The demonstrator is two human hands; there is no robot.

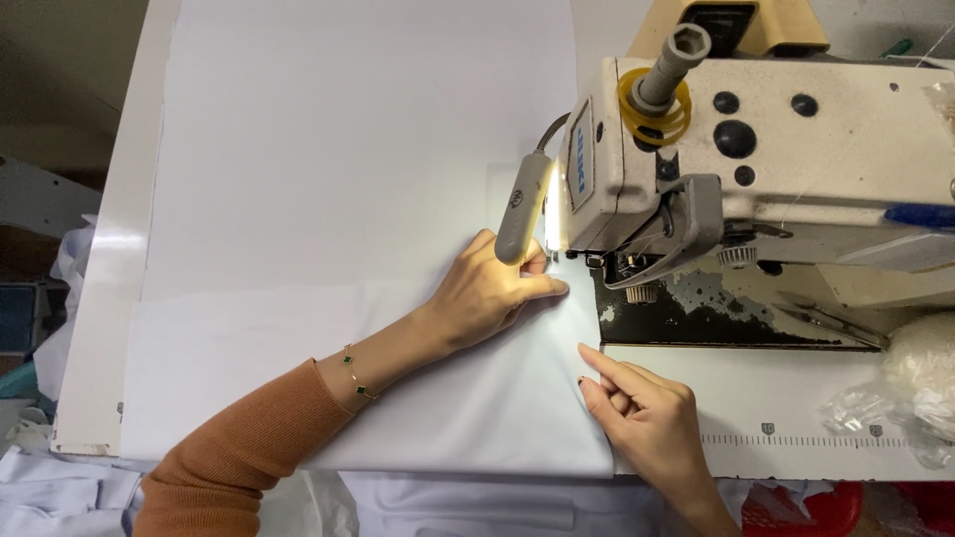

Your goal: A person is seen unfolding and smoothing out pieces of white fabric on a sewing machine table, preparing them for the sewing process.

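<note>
Fabric: white cloth [348,249] lies flat across the white table [104,298], one panel stretching away from the camera, a second folded layer nearer, its right edge running down toward the right hand. Forward end of that edge sits under the sewing machine [776,159] head, at the needle area.

Left hand [487,293]: palm down on the cloth, fingers extended toward the needle, pressing the fabric flat; nothing gripped. Fingertips lie just beside the presser-foot zone, partly hidden by the lamp. Orange sleeve [239,447] and thin gold bracelet [356,378] on that arm.

Right hand [642,413]: resting on the right edge of the cloth, index finger stretched along the fold, other fingers curled loosely under. Whether it pinches the edge or only touches it cannot be told.

Surroundings: grey gooseneck lamp [522,209], lit, hangs directly over the left fingertips and blocks the view of the needle. Machine body is cream, worn, with black knobs and yellow rubber bands [657,109] around a grey post. Dark, chipped bed plate [696,313] to the right of the needle. Ruler markings [796,438] along the table's near edge. Crumpled clear plastic bag [910,398] at far right, well apart from both hands. More white cloth [60,492] hangs below the table at lower left.
</note>
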